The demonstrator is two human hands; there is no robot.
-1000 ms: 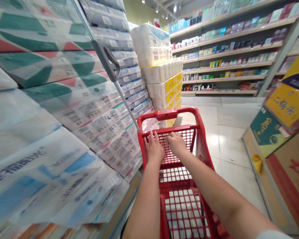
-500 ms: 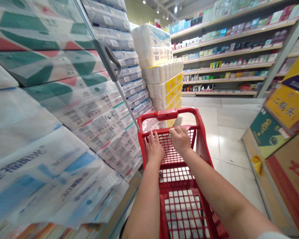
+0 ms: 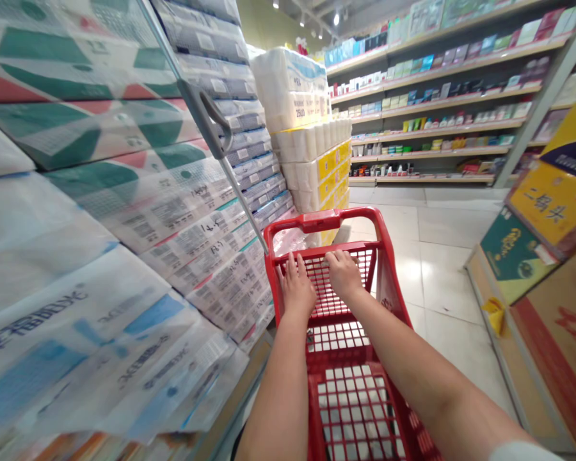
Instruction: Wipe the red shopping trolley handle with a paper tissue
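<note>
A red plastic basket cart (image 3: 395,282) with a grid bottom stands in front of me. Its grey pull handle (image 3: 204,118) on a metal rod slants up to the left. My left hand (image 3: 297,288) lies against the upper left part of the grid, fingers stretched forward and slightly apart, gripping nothing. Beside it, my right hand (image 3: 344,275) has its fingers bent over the upper edge of the grid, just below the red rim bar. The fingertips of the right hand are partly hidden. White floor tiles show through the mesh.
Stacked tissue packs (image 3: 173,192) rise close on the left. Toilet roll packs (image 3: 312,147) stand beyond the cart. Shelves of small goods (image 3: 432,128) line the back. Yellow and green boxes (image 3: 523,250) sit on a low wooden stand (image 3: 489,320) at the right. Pale floor tiles (image 3: 441,275) lie between.
The view has shifted very slightly. My right hand's fingers sit a little further left, while my left hand stays in nearly the same place on the cart.
</note>
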